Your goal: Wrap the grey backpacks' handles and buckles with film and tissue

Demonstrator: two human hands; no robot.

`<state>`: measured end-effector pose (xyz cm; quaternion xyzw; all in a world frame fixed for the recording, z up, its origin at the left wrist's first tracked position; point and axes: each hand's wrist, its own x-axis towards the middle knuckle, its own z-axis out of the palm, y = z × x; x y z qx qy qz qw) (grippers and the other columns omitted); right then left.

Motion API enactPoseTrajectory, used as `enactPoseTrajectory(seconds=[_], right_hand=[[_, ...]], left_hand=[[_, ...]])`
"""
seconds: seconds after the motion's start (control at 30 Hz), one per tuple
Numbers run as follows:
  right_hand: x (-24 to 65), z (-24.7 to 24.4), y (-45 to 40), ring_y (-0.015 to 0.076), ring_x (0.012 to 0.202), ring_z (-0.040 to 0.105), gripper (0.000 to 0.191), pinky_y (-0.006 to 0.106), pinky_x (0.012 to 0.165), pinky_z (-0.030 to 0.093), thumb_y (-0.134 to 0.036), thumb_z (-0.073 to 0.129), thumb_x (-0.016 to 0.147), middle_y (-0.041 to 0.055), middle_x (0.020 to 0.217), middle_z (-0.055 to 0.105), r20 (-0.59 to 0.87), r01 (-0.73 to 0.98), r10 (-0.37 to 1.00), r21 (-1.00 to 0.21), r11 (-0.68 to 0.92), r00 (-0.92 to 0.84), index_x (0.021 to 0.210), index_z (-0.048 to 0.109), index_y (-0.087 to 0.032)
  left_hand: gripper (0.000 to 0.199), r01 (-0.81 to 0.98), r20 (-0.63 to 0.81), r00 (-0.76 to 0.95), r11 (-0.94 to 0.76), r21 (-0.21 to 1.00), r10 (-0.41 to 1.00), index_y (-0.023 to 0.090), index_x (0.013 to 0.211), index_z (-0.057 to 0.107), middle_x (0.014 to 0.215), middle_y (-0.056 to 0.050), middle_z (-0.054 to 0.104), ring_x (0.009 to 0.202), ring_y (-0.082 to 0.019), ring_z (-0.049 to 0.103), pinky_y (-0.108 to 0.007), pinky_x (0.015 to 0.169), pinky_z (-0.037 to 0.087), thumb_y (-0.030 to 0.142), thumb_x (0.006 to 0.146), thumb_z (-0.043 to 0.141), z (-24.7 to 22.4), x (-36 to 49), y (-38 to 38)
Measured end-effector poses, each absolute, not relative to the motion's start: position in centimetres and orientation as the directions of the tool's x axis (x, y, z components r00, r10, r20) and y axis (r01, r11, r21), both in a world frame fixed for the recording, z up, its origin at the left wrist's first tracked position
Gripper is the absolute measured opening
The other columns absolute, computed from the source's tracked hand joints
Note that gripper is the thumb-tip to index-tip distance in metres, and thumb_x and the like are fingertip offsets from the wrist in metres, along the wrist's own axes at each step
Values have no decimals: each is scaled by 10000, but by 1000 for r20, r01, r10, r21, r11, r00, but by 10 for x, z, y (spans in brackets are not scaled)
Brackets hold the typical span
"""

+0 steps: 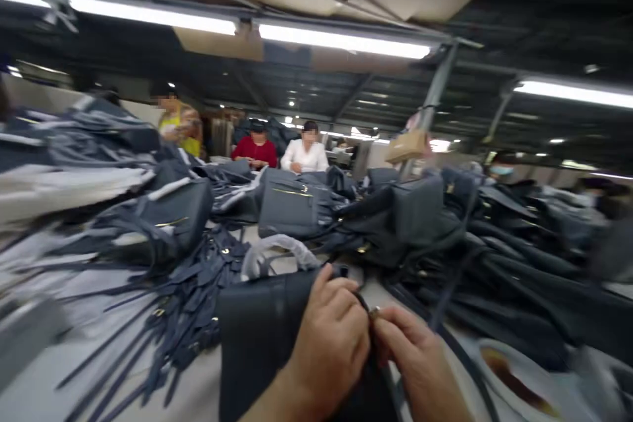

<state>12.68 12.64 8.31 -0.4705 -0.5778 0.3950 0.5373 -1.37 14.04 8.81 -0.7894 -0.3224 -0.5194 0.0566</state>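
A dark navy handbag [250, 333] stands in front of me, its carrying handle [284, 245] wrapped in clear plastic. My left hand [332, 333] is closed over the bag's right-hand edge, fingers curled, with the fingertips hidden. Just beside it, my right hand [414, 349] pinches a small gold-coloured metal fitting [374, 312] between thumb and forefinger at the bag's side. Blur hides the fitting's exact kind. A long dark strap [457, 283] runs close by my right hand.
Left of the bag lies a heap of navy straps [190, 306] with gold buckles. More navy bags [287, 204] and a dark pile [534, 290] cover the table behind and right. A white dish [514, 376] with brown residue sits at lower right. Several people work in the background.
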Motion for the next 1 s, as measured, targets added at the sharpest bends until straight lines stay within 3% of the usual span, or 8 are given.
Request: enactPoseTrajectory(seconds=[0.07, 0.2, 0.3, 0.43, 0.57, 0.77, 1.0], right_hand=[[134, 86, 127, 87, 506, 414, 323, 209, 488, 374, -373, 669, 818, -69, 539, 443, 212, 52, 977, -976, 210, 23, 607, 520, -179], [129, 86, 125, 84, 467, 369, 393, 204, 457, 326, -458, 624, 839, -72, 505, 412, 158, -43, 987, -987, 157, -9, 588, 475, -196], [132, 90, 119, 101, 507, 472, 367, 207, 490, 420, -495, 632, 855, -45, 573, 507, 237, -29, 972, -971, 236, -7, 663, 574, -187], [138, 107, 115, 130, 608, 613, 213, 221, 567, 533, -404, 700, 831, 0, 777, 676, 447, 20, 894, -894, 447, 37, 962, 716, -236], [138, 122, 117, 128, 558, 614, 85, 201, 536, 531, -323, 725, 806, -11, 667, 679, 537, 61, 844, -842, 537, -11, 800, 752, -242], [152, 133, 122, 133, 630, 601, 137, 218, 590, 480, -276, 661, 862, -14, 703, 645, 533, 282, 821, -771, 571, -203, 742, 700, -222], [155, 151, 124, 125, 647, 510, 190, 223, 592, 410, -171, 530, 912, -32, 725, 529, 604, 469, 710, -540, 699, -362, 730, 521, -223]], left_hand=[[220, 502, 857, 225, -809, 305, 463, 187, 784, 591, 800, -32, 634, 1050, -198, 601, -523, 1154, 299, 83, 910, 443, 93, -11, 140], [204, 457, 820, 219, -798, 392, 528, 195, 812, 584, 802, -24, 633, 1033, -202, 606, -540, 1138, 297, 68, 885, 442, 108, -22, 132], [193, 430, 789, 221, -784, 448, 573, 202, 810, 573, 802, -11, 631, 1031, -193, 606, -528, 1153, 269, 72, 881, 449, 115, -24, 126], [210, 394, 751, 248, -772, 499, 612, 210, 813, 572, 800, -4, 623, 1037, -183, 604, -501, 1166, 246, 75, 893, 434, 117, -23, 123], [208, 388, 749, 264, -778, 494, 607, 214, 812, 585, 828, -12, 629, 1057, -191, 595, -500, 1165, 242, 88, 894, 441, 115, -23, 123], [202, 387, 726, 337, -791, 474, 599, 213, 810, 594, 822, -17, 634, 1082, -196, 590, -493, 1174, 227, 96, 896, 453, 119, -28, 125], [196, 381, 721, 358, -798, 467, 593, 215, 798, 570, 825, -16, 640, 1090, -196, 584, -498, 1176, 227, 93, 897, 453, 120, -29, 125]])
